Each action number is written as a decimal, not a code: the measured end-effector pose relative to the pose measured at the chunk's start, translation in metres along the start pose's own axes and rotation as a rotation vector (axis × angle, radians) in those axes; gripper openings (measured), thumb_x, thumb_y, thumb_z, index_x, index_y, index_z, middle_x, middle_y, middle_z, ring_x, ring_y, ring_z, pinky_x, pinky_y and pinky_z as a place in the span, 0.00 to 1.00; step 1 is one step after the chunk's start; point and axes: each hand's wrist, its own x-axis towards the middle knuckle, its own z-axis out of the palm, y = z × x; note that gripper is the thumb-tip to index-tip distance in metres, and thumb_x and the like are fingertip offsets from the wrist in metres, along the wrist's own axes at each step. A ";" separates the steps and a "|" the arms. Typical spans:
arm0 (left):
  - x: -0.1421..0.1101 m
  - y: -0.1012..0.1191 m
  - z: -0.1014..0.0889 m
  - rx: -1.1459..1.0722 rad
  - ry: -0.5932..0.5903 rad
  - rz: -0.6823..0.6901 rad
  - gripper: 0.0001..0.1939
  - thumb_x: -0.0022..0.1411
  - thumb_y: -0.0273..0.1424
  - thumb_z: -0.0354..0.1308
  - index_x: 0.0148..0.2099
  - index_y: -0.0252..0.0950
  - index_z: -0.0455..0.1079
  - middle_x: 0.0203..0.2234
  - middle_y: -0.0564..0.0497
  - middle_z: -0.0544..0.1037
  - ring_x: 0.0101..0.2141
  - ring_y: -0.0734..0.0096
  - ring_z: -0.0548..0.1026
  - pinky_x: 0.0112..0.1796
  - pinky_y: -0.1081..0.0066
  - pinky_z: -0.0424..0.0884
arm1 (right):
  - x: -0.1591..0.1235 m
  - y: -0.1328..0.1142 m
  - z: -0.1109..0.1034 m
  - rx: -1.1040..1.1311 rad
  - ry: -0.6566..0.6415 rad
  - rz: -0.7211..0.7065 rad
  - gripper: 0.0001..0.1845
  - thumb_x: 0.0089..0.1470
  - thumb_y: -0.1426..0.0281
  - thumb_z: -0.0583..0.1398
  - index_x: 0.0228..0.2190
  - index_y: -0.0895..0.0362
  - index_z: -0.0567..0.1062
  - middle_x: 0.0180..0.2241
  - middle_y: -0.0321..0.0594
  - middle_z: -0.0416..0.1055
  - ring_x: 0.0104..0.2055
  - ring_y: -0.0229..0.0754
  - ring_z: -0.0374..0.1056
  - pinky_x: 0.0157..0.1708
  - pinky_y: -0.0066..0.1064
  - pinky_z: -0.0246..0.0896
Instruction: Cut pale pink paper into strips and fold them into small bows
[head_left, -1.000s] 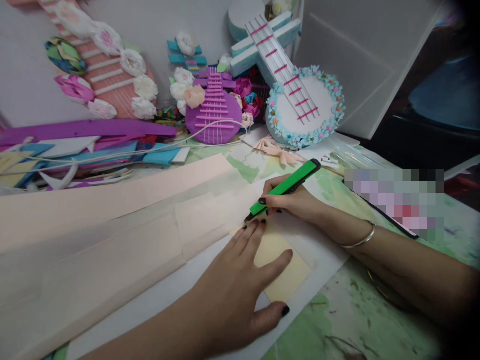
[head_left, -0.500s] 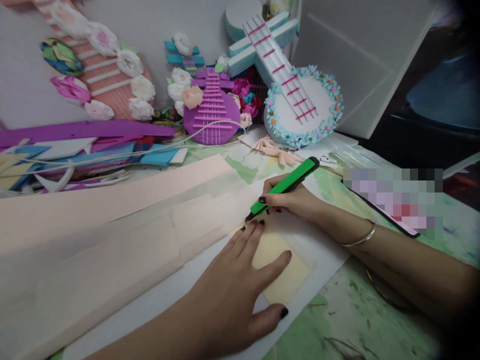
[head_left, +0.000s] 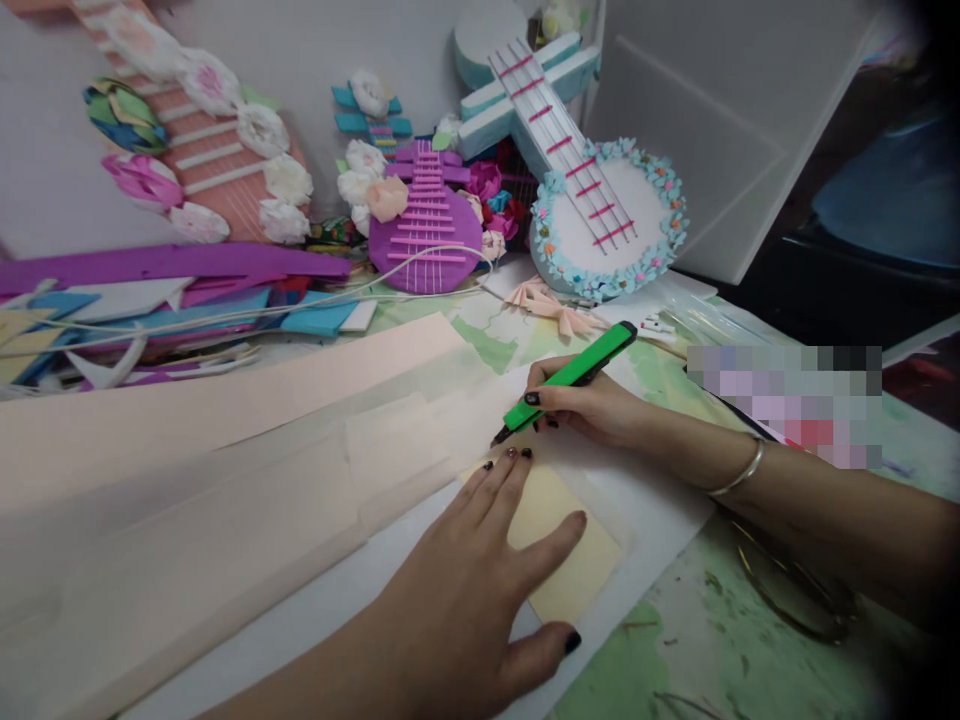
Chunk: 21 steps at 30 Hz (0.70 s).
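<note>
In my right hand (head_left: 581,400) is a green utility knife (head_left: 577,370), gripped like a pen, its dark tip slanting down to the left. The tip meets the far corner edge of a pale yellow card (head_left: 577,560), just beyond my left fingertips. My left hand (head_left: 480,560) lies flat with fingers spread, pressing the card onto a white sheet (head_left: 660,500). Part of the card is hidden under that hand. To the left, a layered pale pink sheet (head_left: 225,540) overlaps the white one.
Behind stand a purple paper instrument model (head_left: 420,240), a light blue one (head_left: 607,220) and a pink one (head_left: 225,160). Coloured scraps (head_left: 187,310) and a white cord pile up at the left. A blurred-out flat object (head_left: 787,405) lies right on the patterned green tabletop (head_left: 675,640).
My right hand and the knife have shifted very slightly, with the forearm and bracelet moving a little right. The left hand keeps its place on the card.
</note>
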 end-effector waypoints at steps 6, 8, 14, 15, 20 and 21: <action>0.003 0.002 -0.001 0.011 -0.019 -0.012 0.41 0.54 0.40 0.62 0.67 0.48 0.50 0.67 0.41 0.42 0.63 0.36 0.46 0.56 0.40 0.56 | -0.003 0.000 0.002 -0.084 -0.005 -0.072 0.12 0.48 0.64 0.65 0.23 0.60 0.73 0.20 0.37 0.71 0.22 0.34 0.63 0.22 0.25 0.55; 0.004 0.002 -0.002 0.016 -0.022 -0.015 0.41 0.54 0.41 0.62 0.66 0.48 0.50 0.67 0.41 0.42 0.63 0.36 0.46 0.56 0.40 0.56 | -0.004 -0.002 0.003 -0.095 -0.019 -0.068 0.12 0.48 0.64 0.65 0.23 0.60 0.73 0.20 0.37 0.71 0.22 0.34 0.63 0.21 0.25 0.55; 0.008 0.000 -0.003 0.018 -0.071 -0.001 0.42 0.52 0.41 0.64 0.66 0.47 0.52 0.66 0.36 0.45 0.62 0.33 0.48 0.54 0.39 0.57 | -0.004 -0.006 0.003 -0.122 -0.053 -0.058 0.11 0.49 0.64 0.65 0.25 0.60 0.74 0.21 0.38 0.72 0.22 0.35 0.64 0.21 0.24 0.55; 0.008 0.000 -0.003 0.021 -0.071 0.002 0.43 0.51 0.41 0.64 0.66 0.46 0.52 0.66 0.36 0.45 0.62 0.33 0.49 0.54 0.39 0.57 | -0.004 -0.006 0.003 -0.133 -0.053 -0.062 0.11 0.49 0.65 0.65 0.25 0.61 0.75 0.22 0.38 0.73 0.22 0.34 0.64 0.21 0.24 0.55; 0.009 -0.001 -0.001 0.034 -0.059 0.008 0.42 0.52 0.41 0.64 0.66 0.46 0.52 0.66 0.35 0.45 0.62 0.33 0.49 0.54 0.40 0.59 | -0.003 -0.003 0.002 -0.133 -0.049 -0.080 0.09 0.49 0.67 0.64 0.25 0.61 0.75 0.22 0.38 0.73 0.22 0.34 0.64 0.21 0.24 0.56; 0.009 -0.001 -0.001 0.036 -0.052 0.012 0.42 0.52 0.42 0.64 0.66 0.45 0.52 0.66 0.36 0.44 0.62 0.33 0.49 0.54 0.40 0.59 | -0.003 -0.003 0.002 -0.129 -0.049 -0.082 0.09 0.49 0.67 0.64 0.25 0.61 0.75 0.22 0.39 0.73 0.22 0.34 0.64 0.21 0.24 0.56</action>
